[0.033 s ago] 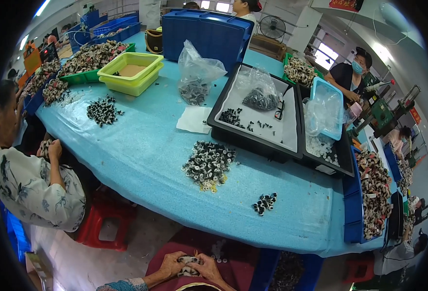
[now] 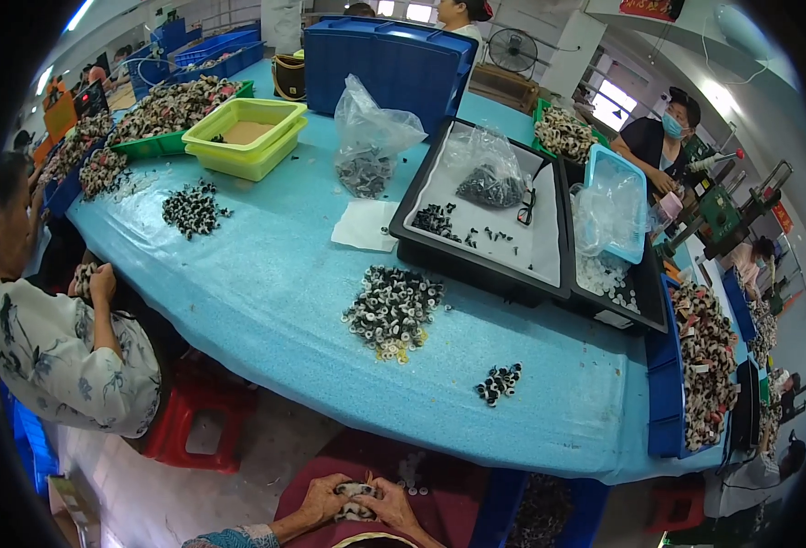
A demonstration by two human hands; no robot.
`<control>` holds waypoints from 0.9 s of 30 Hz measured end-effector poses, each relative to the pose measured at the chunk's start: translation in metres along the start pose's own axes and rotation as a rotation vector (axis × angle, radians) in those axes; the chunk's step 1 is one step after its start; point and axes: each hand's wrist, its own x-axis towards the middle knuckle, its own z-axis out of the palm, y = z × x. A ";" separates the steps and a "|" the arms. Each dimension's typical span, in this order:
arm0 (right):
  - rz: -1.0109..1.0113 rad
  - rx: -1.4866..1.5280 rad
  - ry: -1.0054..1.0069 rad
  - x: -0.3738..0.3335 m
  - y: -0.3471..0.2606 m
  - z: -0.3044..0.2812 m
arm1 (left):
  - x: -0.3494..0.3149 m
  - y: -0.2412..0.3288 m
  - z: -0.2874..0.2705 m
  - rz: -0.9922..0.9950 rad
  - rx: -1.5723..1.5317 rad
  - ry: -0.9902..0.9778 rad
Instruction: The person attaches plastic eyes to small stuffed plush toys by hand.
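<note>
Low over my lap, my left hand and my right hand are closed on one small furry plush piece in cream, tan and black. Fingers of both hands press in on it from either side, with the thumbs near its top. What lies beneath the fingertips is hidden. Several white plastic washers rest on the dark red cloth beside my right hand. On the blue table ahead sit a pile of black-and-white small parts and a smaller cluster of similar parts.
The blue-covered table curves round in front. A black tray holds dark pegs and a bag; a blue bin of plush pieces stands right. Yellow baskets stand far left. A seated co-worker is at left, beside a red stool.
</note>
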 end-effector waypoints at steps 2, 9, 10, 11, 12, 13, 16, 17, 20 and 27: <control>0.010 -0.026 -0.037 -0.001 -0.007 0.000 | -0.002 0.004 -0.001 -0.003 -0.006 0.015; -0.253 -0.111 0.067 0.000 0.008 0.003 | 0.004 -0.002 0.003 0.252 0.100 0.105; -0.241 -0.140 0.059 0.001 0.004 0.004 | 0.005 -0.002 0.001 0.338 0.165 0.120; -0.239 -0.138 0.057 0.002 0.001 0.002 | 0.007 -0.001 0.000 0.334 0.166 0.120; -0.169 -0.137 0.032 0.002 0.000 0.001 | 0.008 -0.002 0.000 0.436 0.220 0.129; -0.100 -0.137 0.006 0.002 -0.003 0.000 | 0.008 -0.002 0.000 0.537 0.274 0.138; -0.023 0.002 -0.020 -0.002 -0.015 0.000 | 0.009 0.000 -0.002 0.568 0.338 0.098; -0.173 -0.006 0.006 0.003 0.004 0.001 | 0.008 -0.003 0.000 0.564 0.335 0.098; -0.127 0.089 -0.008 0.007 0.022 0.005 | 0.003 -0.012 0.002 0.436 0.228 0.150; -0.101 0.391 0.012 -0.012 0.012 -0.004 | 0.004 0.009 -0.012 -0.118 -0.171 -0.063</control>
